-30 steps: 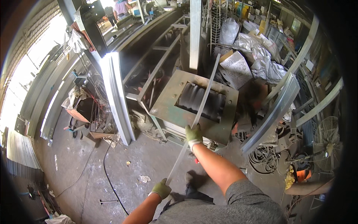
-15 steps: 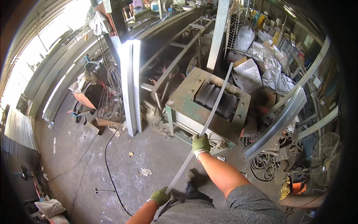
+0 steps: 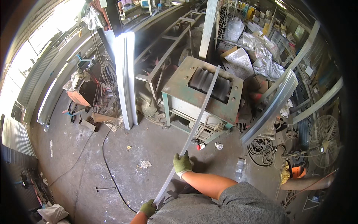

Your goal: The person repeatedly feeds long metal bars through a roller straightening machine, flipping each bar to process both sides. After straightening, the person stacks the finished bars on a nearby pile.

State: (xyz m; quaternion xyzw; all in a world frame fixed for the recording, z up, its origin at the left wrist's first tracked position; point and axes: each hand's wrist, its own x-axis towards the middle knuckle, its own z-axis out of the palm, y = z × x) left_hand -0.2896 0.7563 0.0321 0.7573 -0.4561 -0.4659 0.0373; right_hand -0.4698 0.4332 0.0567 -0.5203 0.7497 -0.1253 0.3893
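A long, narrow, pale metal strip [image 3: 199,118] slants away from me over a green-edged steel machine [image 3: 172,86]. Its far end lies above the machine's top, where dark ridged rollers [image 3: 204,80] show in a square opening. Whether the strip touches the machine there I cannot tell. My right hand [image 3: 182,163], in a green glove with a white cuff, is closed round the strip short of the machine. Close to my body, my left hand [image 3: 148,208], also gloved in green, grips the near end.
An upright bundle of shiny metal channels [image 3: 126,80] stands left of the machine. More long profiles [image 3: 270,108] lean at the right, by a coiled cable [image 3: 261,151] and a standing fan [image 3: 323,141]. A black hose [image 3: 106,160] crosses the floor at left.
Both hands have come back toward my body and slightly left, drawing the strip with them. Its far end, earlier past the machine's far edge, has come nearer. The whole view has shifted a little.
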